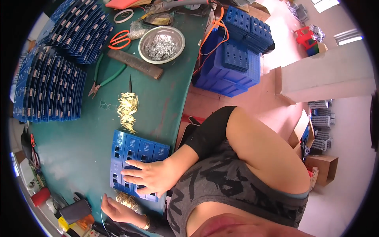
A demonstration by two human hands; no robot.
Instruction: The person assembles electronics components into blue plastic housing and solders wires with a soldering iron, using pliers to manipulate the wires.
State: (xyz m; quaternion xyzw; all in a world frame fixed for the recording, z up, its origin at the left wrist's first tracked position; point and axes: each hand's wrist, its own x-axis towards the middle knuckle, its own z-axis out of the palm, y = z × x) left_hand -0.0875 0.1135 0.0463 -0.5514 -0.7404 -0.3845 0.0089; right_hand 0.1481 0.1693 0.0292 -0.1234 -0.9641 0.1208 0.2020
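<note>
A blue circuit board panel (118, 154), with rows of cut-outs, lies flat on the green table near its front edge. My right hand (152, 175) rests on it, palm down with fingers spread. My left hand (118, 209), with a gold-coloured band at the wrist, is raised beside the panel's lower end. Its fingers are closed around a thin pale wire (102, 215) that curves downward. Beyond the panel's upper end lies a heap of small gold-coloured pins (127, 110). More pins (126, 200) lie at its lower end, partly behind my left hand.
Stacked blue panels (51, 85) stand at the upper left. Green-handled cutters (96, 85), a flat bar (136, 64), orange-handled scissors (119, 39) and a metal bowl of silvery scraps (162, 45) lie on the green table (75, 154). A blue crate (229, 81) bearing panels stands beside it.
</note>
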